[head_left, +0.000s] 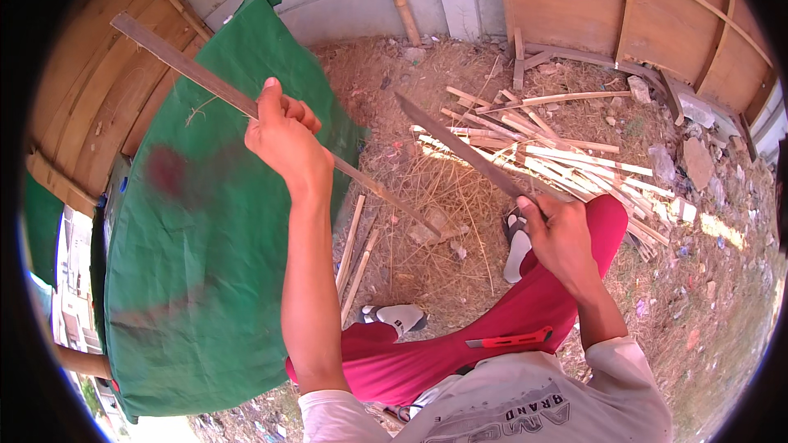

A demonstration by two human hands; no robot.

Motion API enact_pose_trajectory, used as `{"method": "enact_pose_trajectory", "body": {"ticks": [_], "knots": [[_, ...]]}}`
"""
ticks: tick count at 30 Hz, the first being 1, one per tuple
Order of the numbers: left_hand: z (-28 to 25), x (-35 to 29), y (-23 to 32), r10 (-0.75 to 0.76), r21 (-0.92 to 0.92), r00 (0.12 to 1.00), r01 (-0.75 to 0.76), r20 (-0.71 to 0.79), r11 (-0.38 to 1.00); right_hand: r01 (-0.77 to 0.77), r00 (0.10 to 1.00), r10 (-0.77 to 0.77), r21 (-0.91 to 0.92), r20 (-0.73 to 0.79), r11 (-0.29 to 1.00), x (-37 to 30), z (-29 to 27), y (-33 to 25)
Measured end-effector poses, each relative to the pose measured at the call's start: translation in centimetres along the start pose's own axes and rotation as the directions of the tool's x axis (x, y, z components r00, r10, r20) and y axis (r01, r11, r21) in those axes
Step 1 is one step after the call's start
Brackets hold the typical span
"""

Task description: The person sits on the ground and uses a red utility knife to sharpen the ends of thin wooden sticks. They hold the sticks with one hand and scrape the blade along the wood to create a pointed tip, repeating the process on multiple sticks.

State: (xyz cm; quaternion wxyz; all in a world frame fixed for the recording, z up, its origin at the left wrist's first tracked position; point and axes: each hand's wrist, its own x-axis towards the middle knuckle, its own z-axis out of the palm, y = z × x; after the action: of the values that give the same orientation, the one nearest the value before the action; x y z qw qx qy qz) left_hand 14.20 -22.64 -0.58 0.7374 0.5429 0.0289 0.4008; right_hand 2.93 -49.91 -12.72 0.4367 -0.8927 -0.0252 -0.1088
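My left hand (pixel 283 135) is closed fully around one long dark bamboo strip (pixel 172 57), raised before the green tarp (pixel 197 230) and slanting from upper left down toward the straw-covered ground (pixel 427 262). My right hand (pixel 562 238) is wrapped tight on the handle of one long knife (pixel 460 148), its blade pointing up-left, apart from the strip. I count one red utility cutter (pixel 513 339) lying on my red trousers (pixel 525 312), two pale split sticks (pixel 355 258) by my left knee, and a pile of pale splits (pixel 558 160), too many to count, beyond the blade.
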Motion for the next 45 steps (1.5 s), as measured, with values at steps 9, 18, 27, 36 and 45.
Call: {"method": "enact_pose_trajectory", "body": {"ticks": [9, 18, 27, 36, 45], "knots": [[0.3, -2.4, 1.3, 0.027, -0.020, 0.999, -0.027, -0.033, 0.999, 0.233, 0.970, -0.238, 0.084, 0.051, 0.969, 0.8, 8.8, -8.9], [-1.0, -3.1, 2.0, 0.007, -0.008, 0.999, -0.007, 0.050, 1.000, 0.162, 0.974, -0.148, -0.070, 0.173, 0.984, -0.6, 13.2, -3.9], [-1.1, -2.8, 1.5, -0.003, -0.041, 0.987, 0.009, 0.161, 0.999, 0.165, 0.984, -0.173, 0.161, 0.037, 0.973, -0.8, 11.3, -8.5], [-2.5, -2.9, 2.0, 0.002, -0.055, 0.972, 0.012, 0.236, 0.998, 0.173, 0.982, -0.185, 0.198, 0.045, 0.965, -1.0, 11.6, -7.8], [-3.0, -2.4, 2.0, 0.004, -0.083, 0.969, 0.017, 0.247, 0.996, 0.082, 0.990, -0.087, 0.048, 0.113, 0.995, -0.6, 15.5, -3.4]]}}
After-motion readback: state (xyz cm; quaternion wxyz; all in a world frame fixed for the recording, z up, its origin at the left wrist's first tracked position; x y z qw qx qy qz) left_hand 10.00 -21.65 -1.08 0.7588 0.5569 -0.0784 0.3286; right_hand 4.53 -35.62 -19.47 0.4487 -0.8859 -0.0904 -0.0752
